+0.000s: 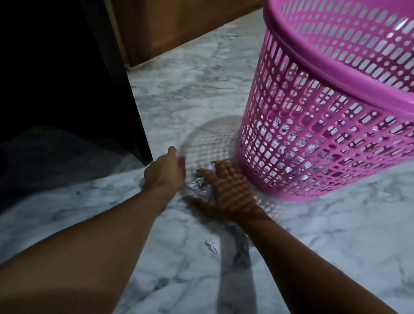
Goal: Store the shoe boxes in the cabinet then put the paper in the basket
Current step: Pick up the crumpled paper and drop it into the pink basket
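A pink plastic basket (330, 111) with a latticed wall stands on the marble floor at the right; crumpled paper shows through its lower holes. Crumpled paper balls (198, 181) lie on the floor just left of the basket's base. My right hand (225, 192) is spread over them, fingers straight, touching the pile. My left hand (166, 171) reaches in from the left beside the pile, fingers relaxed, holding nothing I can see. A smaller paper scrap (211, 245) lies on the floor nearer to me, between my forearms.
A dark cabinet (60, 75) fills the left side, its corner close to my left hand. A wooden panel (185, 17) runs along the back. Grey-veined marble floor (341, 238) spreads around the basket.
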